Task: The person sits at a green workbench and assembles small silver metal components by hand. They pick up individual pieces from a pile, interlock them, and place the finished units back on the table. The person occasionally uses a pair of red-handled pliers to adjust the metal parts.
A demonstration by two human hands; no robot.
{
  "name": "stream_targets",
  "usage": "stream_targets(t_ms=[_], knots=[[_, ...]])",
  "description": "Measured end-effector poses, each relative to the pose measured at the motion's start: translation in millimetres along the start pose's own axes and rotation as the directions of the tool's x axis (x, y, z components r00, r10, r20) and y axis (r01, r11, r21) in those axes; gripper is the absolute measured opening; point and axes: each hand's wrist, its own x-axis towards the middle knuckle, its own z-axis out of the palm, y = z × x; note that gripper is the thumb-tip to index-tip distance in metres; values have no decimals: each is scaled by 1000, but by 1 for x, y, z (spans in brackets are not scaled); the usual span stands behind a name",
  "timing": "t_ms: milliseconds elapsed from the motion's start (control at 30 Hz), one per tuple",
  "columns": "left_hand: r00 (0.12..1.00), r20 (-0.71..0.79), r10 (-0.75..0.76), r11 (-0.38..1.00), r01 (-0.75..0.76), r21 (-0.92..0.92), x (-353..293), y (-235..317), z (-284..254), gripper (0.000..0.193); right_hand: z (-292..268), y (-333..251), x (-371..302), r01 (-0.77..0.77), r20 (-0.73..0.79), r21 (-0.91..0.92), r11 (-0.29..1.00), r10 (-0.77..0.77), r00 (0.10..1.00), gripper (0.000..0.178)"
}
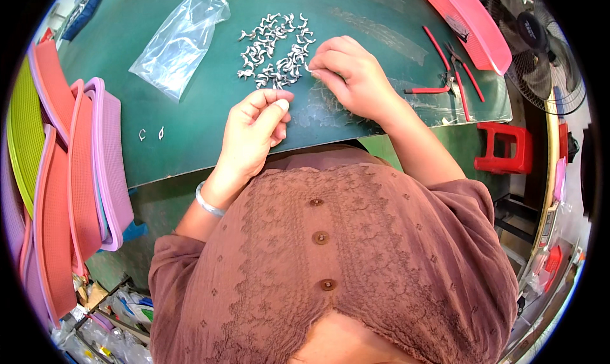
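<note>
A loose pile of small grey curved metal pieces (257,51) lies on the green tabletop. At the pile's near edge my left hand (254,129) is closed, its thumb pressed against the curled index finger; whatever sits in that pinch is too small to make out. My right hand (352,78) reaches to the pile's right side with thumb and forefinger pinched together. A tiny silvery bit, seemingly one of the metal pieces, shows at those fingertips. Two small pale pieces, one an open ring (142,134) and one a narrow loop (161,133), lie apart on the left.
A clear plastic bag (181,43) lies beyond my left hand. Red-handled pliers (452,78) rest at the right, near a pink basket (473,27) and a black fan (537,46). Stacked coloured baskets (111,167) stand at the left; a red stool (505,149) is below the table.
</note>
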Motion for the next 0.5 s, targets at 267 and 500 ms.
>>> stream_targets(t_ms=[267,500], knots=[[998,34,45,990,-40,-132,3,5,9,13,-2,-22,-11,90,-21,194,977,-88,996,10],[995,16,101,993,-99,-65,1,-1,11,10,3,-27,-17,-3,-5,262,965,5,1000,9]])
